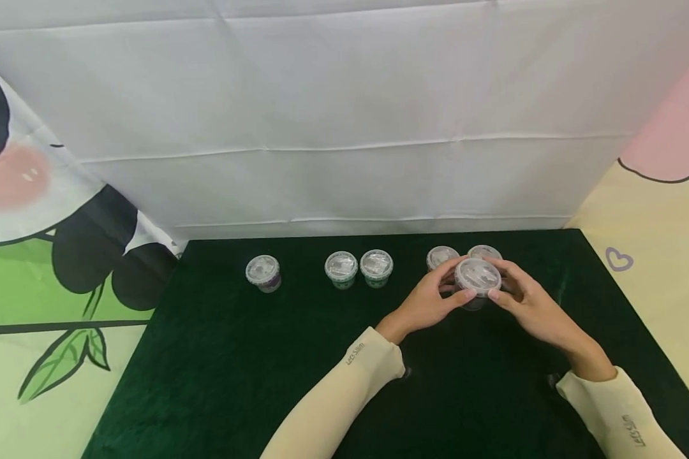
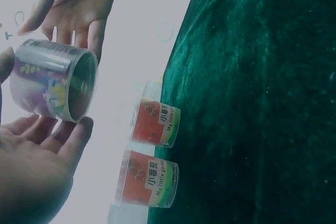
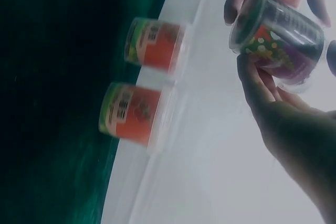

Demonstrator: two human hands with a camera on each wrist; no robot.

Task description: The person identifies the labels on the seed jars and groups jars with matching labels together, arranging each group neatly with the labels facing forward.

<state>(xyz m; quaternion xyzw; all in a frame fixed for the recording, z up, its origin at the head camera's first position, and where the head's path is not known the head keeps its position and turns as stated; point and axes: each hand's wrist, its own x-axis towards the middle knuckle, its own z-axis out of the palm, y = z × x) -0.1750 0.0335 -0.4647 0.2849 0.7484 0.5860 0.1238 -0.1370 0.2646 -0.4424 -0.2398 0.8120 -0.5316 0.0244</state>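
A small clear plastic tub (image 1: 478, 277) with a transparent lid is up between both hands, above the dark green cloth. My left hand (image 1: 427, 301) grips its left side, thumb at the front and fingers around the wall. From the other side my right hand (image 1: 533, 309) holds it, thumb near the rim. The right wrist view shows purple and colourful print on the tub (image 3: 281, 43). Just behind it stand two lidded tubs, the left one (image 1: 441, 256) and the right one (image 1: 485, 251), partly hidden. In the left wrist view a tub (image 2: 153, 124) carries a red tomato label.
Two tubs with greenish sides, one (image 1: 341, 269) and another (image 1: 376, 268), stand side by side near the back middle. Farther left is a tub with a purple band (image 1: 263, 273). A white cloth wall (image 1: 333, 185) rises behind the green-covered table (image 1: 252, 370).
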